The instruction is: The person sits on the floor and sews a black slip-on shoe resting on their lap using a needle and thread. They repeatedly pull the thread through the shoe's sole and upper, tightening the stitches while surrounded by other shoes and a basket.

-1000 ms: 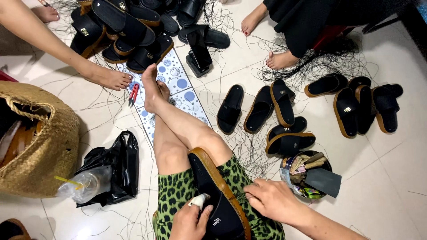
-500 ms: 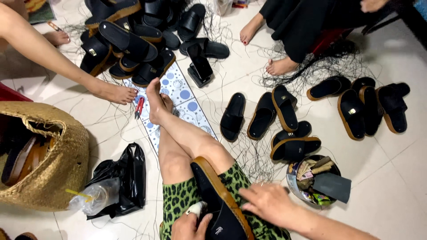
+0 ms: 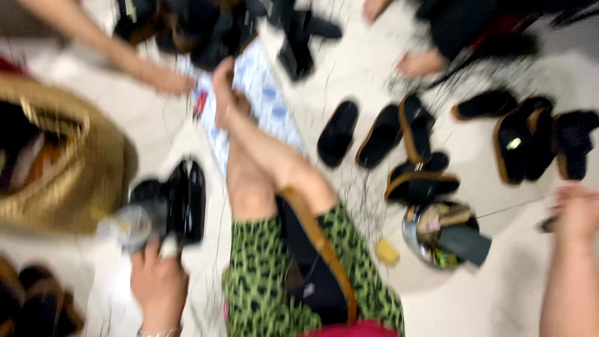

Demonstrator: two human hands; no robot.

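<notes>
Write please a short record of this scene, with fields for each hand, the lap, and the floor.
left hand: at the person's left side, next to a clear plastic cup; grip blurred
right hand: pulled out to the right, seems to draw a thin thread; blurred
lap: black sandal with tan edge on green patterned shorts
floor: round tin of tools, more black sandals, woven bag

The pale tiled floor (image 3: pixel 499 299) carries scattered black sandals (image 3: pixel 337 133) and a woven basket (image 3: pixel 68 168).
</notes>
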